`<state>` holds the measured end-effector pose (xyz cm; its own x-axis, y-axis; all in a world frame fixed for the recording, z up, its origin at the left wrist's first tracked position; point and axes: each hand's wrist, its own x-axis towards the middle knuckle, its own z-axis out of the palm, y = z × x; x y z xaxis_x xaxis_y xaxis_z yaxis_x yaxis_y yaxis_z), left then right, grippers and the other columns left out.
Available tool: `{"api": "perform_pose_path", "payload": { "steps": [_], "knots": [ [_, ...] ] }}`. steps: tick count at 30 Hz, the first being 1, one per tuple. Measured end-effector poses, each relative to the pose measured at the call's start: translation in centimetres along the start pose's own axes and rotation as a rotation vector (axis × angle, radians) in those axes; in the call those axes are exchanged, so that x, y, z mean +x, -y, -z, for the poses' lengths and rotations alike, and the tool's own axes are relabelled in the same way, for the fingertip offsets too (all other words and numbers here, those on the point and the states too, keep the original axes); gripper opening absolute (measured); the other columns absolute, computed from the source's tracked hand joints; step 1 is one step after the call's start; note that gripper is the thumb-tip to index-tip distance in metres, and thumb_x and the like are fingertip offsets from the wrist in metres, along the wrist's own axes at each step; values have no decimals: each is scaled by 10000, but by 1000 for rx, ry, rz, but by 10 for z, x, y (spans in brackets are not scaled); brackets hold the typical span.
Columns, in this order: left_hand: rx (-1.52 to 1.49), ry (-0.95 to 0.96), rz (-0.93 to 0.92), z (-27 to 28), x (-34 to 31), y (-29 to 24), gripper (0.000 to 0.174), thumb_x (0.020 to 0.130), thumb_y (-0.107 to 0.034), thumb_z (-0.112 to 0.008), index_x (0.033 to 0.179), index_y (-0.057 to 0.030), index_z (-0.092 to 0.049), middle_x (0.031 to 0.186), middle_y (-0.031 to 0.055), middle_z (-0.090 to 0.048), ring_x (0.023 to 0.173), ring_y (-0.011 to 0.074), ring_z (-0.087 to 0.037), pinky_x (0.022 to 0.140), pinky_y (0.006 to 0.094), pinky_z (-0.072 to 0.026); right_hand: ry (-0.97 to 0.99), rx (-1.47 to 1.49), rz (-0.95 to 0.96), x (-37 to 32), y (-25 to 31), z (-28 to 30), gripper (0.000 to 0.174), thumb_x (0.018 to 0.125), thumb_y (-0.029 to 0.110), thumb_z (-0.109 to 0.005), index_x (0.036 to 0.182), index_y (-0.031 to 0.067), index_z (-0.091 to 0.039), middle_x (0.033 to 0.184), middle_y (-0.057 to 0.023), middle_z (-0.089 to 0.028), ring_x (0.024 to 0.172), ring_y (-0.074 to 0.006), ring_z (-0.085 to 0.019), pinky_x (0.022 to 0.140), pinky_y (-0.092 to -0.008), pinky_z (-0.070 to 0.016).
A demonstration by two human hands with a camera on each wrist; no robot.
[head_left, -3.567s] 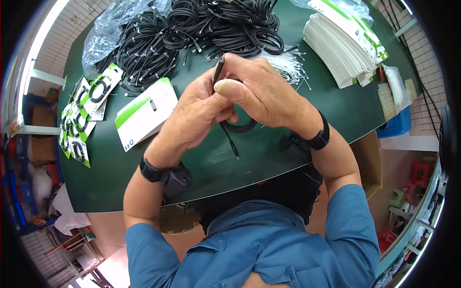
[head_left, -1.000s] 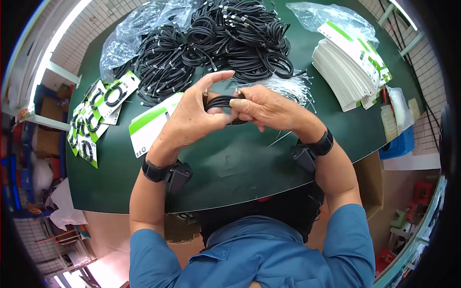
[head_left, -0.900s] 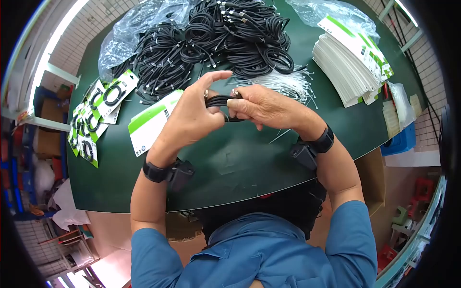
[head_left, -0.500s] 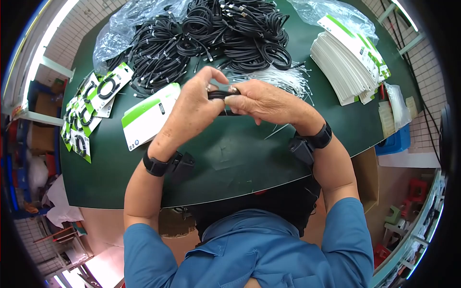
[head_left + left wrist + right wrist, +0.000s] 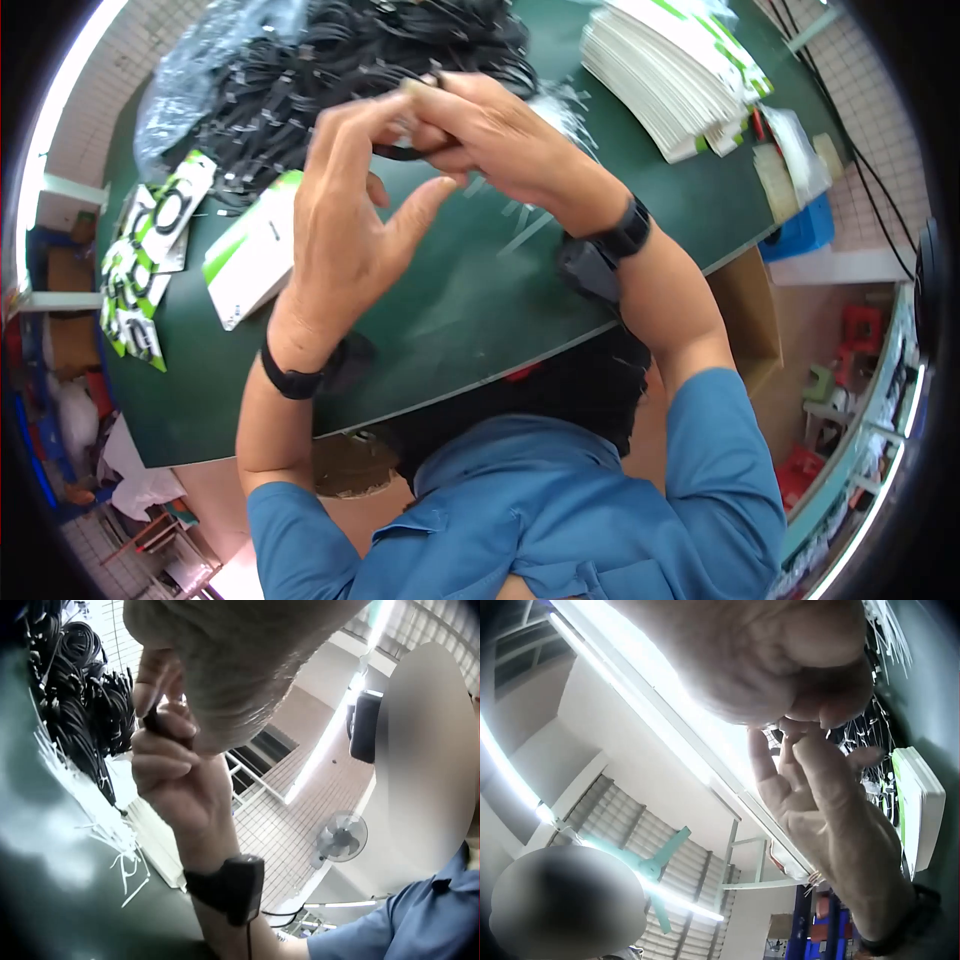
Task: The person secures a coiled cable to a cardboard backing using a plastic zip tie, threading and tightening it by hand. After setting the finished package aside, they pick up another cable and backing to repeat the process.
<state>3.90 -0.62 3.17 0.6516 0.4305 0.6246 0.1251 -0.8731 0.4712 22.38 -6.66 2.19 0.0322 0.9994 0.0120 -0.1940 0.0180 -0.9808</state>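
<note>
In the head view, the right hand (image 5: 515,150) grips a black coiled cable (image 5: 398,153), mostly hidden by the fingers. Beside it, the left hand (image 5: 345,220) has its thumb spread away and its longer fingers reaching to the right fingertips. The left wrist view shows the right hand (image 5: 184,787) curled round a dark piece of cable (image 5: 169,726), with the left hand (image 5: 225,667) large in front. In the right wrist view, the left hand's (image 5: 836,825) extended fingers meet the underside of the right hand (image 5: 772,660); their exact contact with the cable is hidden.
Black cables (image 5: 270,95) are heaped at the back beside clear plastic (image 5: 180,110). White ties (image 5: 565,110) lie behind the right hand. Carded cables (image 5: 140,270) and green-white cards (image 5: 250,255) are at left; a card stack (image 5: 660,85) stands back right.
Both hands have moved up and left in the head view, which has itself shifted. The left thumb has spread away from the coil, and its fingers now reach up to the right fingertips.
</note>
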Motion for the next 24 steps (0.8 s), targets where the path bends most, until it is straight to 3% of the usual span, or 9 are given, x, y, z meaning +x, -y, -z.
{"api": "perform_pose_path", "payload": {
  "steps": [3, 5, 7, 9, 11, 15, 19, 22, 24],
  "knots": [
    [-59, 56, 102, -23, -10, -9, 881, 804, -120, -863, 1559, -64, -411, 1087, 133, -665, 912, 238, -672, 739, 332, -565, 25, 97, -8, 2, -11, -6, 367, 1101, 351, -543, 868, 68, -566, 723, 50, -435, 597, -45, -373, 514, -227, -331],
    [-106, 59, 230, -25, -12, -7, 894, 796, -151, -885, 1558, -75, -423, 1022, 127, -676, 865, 226, -668, 731, 337, -571, 93, 118, 1, 3, -18, -10, 325, 1067, 332, -600, 916, 45, -604, 731, 35, -498, 611, -42, -422, 527, -229, -366],
    [-103, 62, 219, -23, -13, -4, 896, 805, -166, -885, 1566, -81, -420, 978, 105, -676, 824, 199, -654, 716, 320, -562, 126, 131, 6, 3, -19, -13, 310, 1051, 322, -628, 940, 33, -623, 734, 28, -529, 619, -40, -446, 534, -230, -383],
    [-73, 52, 197, -20, -13, -2, 900, 823, -198, -885, 1584, -93, -415, 890, 61, -676, 742, 145, -626, 684, 287, -543, 31, -93, 72, 6, -17, -14, 289, 1001, 293, -685, 1010, 6, -650, 757, 2, -595, 648, -47, -509, 557, -229, -422],
    [-65, 66, 216, -16, -11, -5, 899, 805, -193, -897, 1570, -101, -434, 881, 67, -680, 734, 154, -633, 682, 291, -549, -17, -209, 104, 5, -15, -11, 298, 976, 278, -714, 1044, -7, -663, 768, -10, -628, 663, -50, -541, 568, -229, -442],
    [-32, 85, 256, -14, -8, -7, 846, 782, -168, -910, 1520, -112, -501, 863, 76, -694, 714, 163, -646, 669, 293, -559, -197, -620, 353, 4, -14, -1, 359, 920, 225, -758, 1141, -42, -663, 790, -35, -669, 705, -69, -604, 607, -227, -485],
    [-56, 66, 275, -14, -7, -6, 674, 823, -110, -874, 1434, -96, -591, 868, 67, -709, 716, 145, -653, 656, 282, -555, -208, -483, 353, 1, -16, -6, 380, 919, 187, -744, 1199, -48, -642, 783, -32, -660, 674, -70, -582, 583, -226, -473],
    [-141, 41, 305, -12, -11, -7, 534, 852, -61, -842, 1352, -77, -656, 877, 64, -718, 738, 142, -666, 659, 281, -556, -66, 12, 66, 1, -14, -4, 422, 939, 164, -733, 1283, -40, -595, 805, -27, -644, 641, -69, -552, 550, -233, -449],
    [-135, -14, 216, -10, -11, -9, 418, 850, -13, -828, 1249, -60, -713, 860, 58, -727, 750, 125, -681, 659, 266, -549, -31, 116, 38, 2, -15, -2, 423, 956, 165, -722, 1302, -32, -578, 817, -24, -632, 625, -69, -535, 536, -234, -436]
  ]
}}
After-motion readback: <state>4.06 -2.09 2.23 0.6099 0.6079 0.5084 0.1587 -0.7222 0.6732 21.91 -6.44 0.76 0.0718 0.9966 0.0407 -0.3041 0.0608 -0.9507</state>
